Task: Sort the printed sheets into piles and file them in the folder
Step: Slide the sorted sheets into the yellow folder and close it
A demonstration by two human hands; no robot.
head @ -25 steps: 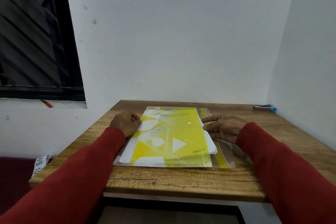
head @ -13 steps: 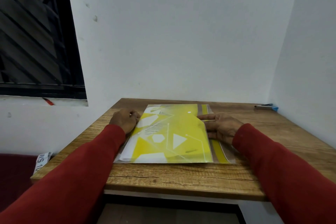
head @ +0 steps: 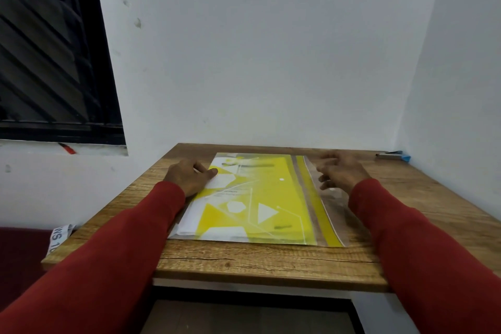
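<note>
A: Nearest the table edge, what is listed first?
B: Item one, wooden table (head: pixel 244 263), front lip bare. Two red sleeves (head: pixel 113 260) cross it from below.

A: On the tabletop proper?
B: Item two, yellow folder (head: pixel 260 198), translucent, printed with white geometric shapes. It lies flat at the table's centre, long side running away from the viewer. Printed sheets (head: pixel 189 218) lie inside it, their white edge showing along the left side. A clear flap (head: pixel 329 210) lies open along the folder's right side.

A: Hands?
B: Item three, left hand (head: pixel 189 175), resting on the folder's far-left corner, fingers bent, thumb pressing the cover down. It clasps nothing that I can see; it only presses.
Item four, right hand (head: pixel 340 171), blurred, over the clear flap near its far end. Fingers spread and loosely curved, a wide, slack grip closing on nothing. Whether it touches the flap cannot be told.

A: Farther back?
B: Item five, small grey-and-blue object (head: pixel 393 156) at the far-right corner of the table, against the wall, well apart from the folder.
Item six, dark window (head: pixel 51 49), upper left.
</note>
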